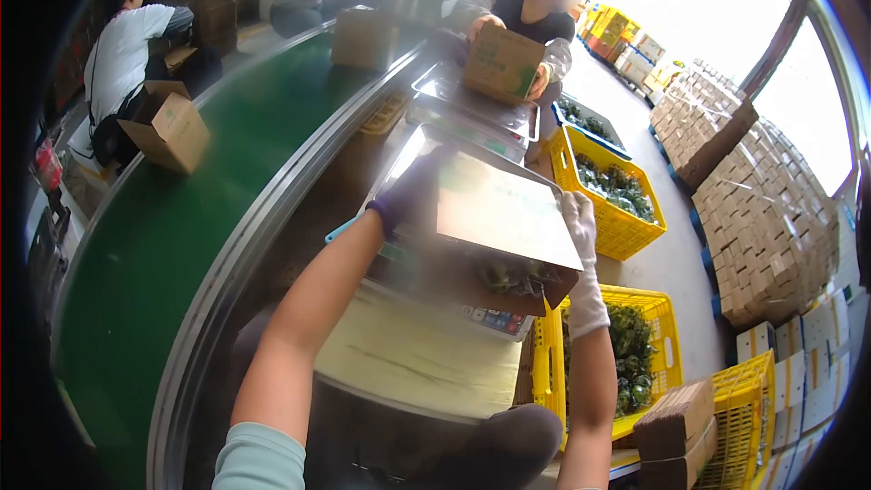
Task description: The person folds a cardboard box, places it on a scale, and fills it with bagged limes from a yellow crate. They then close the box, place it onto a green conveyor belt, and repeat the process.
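Note:
In front of me a cardboard box (504, 204) rests tilted over a scale, one pale flap catching the light. Dark green leafy-looking produce (517, 278) shows in its opening on my side. My right hand (581, 227), in a white glove, is closed on the box's right edge. At the left side of the box is my left hand (413, 186) in a dark purple glove, gripping it; its fingers are blurred. Part of the scale's button panel (494, 318) shows under the box.
A green conveyor belt (245, 163) runs along the left, carrying an open carton (172, 132). Yellow crates (667, 327) of produce stand at right, near folded cardboard (676, 426) and stacked cartons (762, 218). Opposite, a co-worker holds a box (502, 63).

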`<control>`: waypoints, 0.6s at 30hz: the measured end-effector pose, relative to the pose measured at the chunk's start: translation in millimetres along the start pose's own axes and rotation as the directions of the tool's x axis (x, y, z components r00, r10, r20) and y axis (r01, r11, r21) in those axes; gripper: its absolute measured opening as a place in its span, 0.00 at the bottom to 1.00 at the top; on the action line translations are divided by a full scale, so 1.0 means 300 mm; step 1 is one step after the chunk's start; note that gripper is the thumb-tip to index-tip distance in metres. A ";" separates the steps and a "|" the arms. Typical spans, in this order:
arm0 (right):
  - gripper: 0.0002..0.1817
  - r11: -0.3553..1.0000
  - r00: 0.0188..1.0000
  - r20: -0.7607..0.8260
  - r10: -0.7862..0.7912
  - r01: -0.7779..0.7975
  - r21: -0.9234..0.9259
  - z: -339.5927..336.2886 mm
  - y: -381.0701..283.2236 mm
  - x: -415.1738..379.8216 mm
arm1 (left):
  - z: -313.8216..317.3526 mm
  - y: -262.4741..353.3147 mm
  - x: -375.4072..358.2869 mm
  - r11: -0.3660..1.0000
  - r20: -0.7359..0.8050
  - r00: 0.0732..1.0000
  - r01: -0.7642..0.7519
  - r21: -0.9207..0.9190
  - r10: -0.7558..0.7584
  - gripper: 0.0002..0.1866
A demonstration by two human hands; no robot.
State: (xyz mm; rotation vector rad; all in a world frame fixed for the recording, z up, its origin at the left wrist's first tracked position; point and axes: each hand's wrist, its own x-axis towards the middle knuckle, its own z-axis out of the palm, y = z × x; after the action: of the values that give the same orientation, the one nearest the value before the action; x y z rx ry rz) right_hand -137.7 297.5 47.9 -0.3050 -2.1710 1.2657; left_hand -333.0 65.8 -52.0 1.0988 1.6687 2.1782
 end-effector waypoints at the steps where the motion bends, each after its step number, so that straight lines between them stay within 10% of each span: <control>1: 0.32 0.969 0.970 -0.008 -0.242 0.241 -0.056 -0.051 0.119 -0.011 | -0.008 0.010 0.004 1.000 0.001 1.000 -0.007 0.003 0.007 0.19; 2: 0.33 0.929 0.999 0.002 0.038 -0.036 0.368 -0.084 -0.060 -0.137 | -0.010 0.018 0.008 0.995 0.037 0.997 -0.070 0.067 0.068 0.21; 4: 0.49 0.869 0.976 0.051 -0.211 0.164 0.468 -0.123 -0.143 -0.331 | -0.005 0.024 0.017 0.983 0.067 0.989 -0.143 0.113 0.136 0.23; 6: 0.71 0.911 0.892 0.201 -0.404 0.374 0.173 -0.151 -0.083 -0.425 | -0.016 0.029 0.028 0.996 0.194 0.980 0.062 -0.066 -0.048 0.26; 10: 0.63 0.743 0.811 0.315 -0.493 0.581 -0.333 -0.084 -0.054 -0.462 | 0.010 0.022 0.024 0.970 0.080 0.995 -0.078 0.230 0.061 0.21; 13: 0.45 0.702 0.822 0.200 -0.533 0.562 -0.436 -0.105 -0.231 -0.461 | 0.057 0.175 -0.067 0.914 -0.061 0.946 0.290 -0.283 -0.319 0.20; 16: 0.38 0.651 0.808 0.302 -0.505 0.587 -0.482 -0.175 -0.439 -0.575 | 0.164 0.474 -0.293 0.705 0.030 0.921 0.317 -0.635 -0.387 0.24; 18: 0.38 0.699 0.850 0.396 -0.346 0.515 -0.496 -0.199 -0.553 -0.671 | 0.055 0.244 -0.454 0.986 0.168 0.979 0.136 -0.099 -0.118 0.26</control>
State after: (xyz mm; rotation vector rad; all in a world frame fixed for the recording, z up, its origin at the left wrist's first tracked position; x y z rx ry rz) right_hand 74.2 158.5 133.6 0.1690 -2.6316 0.3499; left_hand -205.3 -22.5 -44.8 1.0760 1.4882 2.0175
